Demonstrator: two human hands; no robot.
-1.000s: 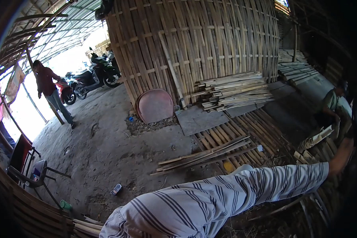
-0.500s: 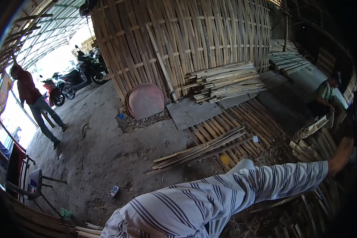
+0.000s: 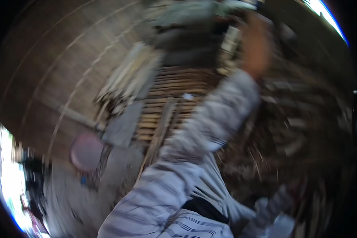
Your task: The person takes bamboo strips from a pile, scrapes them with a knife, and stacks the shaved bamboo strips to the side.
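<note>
Left hand (image 3: pixel 258 51), upper right of frame: I am holding it outstretched, grip too blurred to tell; bamboo (image 3: pixel 231 39) is showing just left. Strips (image 3: pixel 127 74) are lying stacked, upper left; what is done or left is not showing.

Floor (image 3: pixel 67 198), grey, bare at near left, dark toward the right edge. On it: one section of bamboo slats (image 3: pixel 148 125), laid side by side; one flat grey board (image 3: pixel 123 126), set along the slats' left edge; one stack of split strips (image 3: pixel 127 75), on the board's left edge toward its far end; several long strips (image 3: pixel 161 125), across the slats and past their near edge; one small white piece (image 3: pixel 187 96), on the slats; one pinkish round-topped panel (image 3: pixel 86 152), at the floor's left edge; one blue scrap (image 3: pixel 83 181), beside the panel; loose pieces (image 3: pixel 293 144), right side, blurred.
</note>
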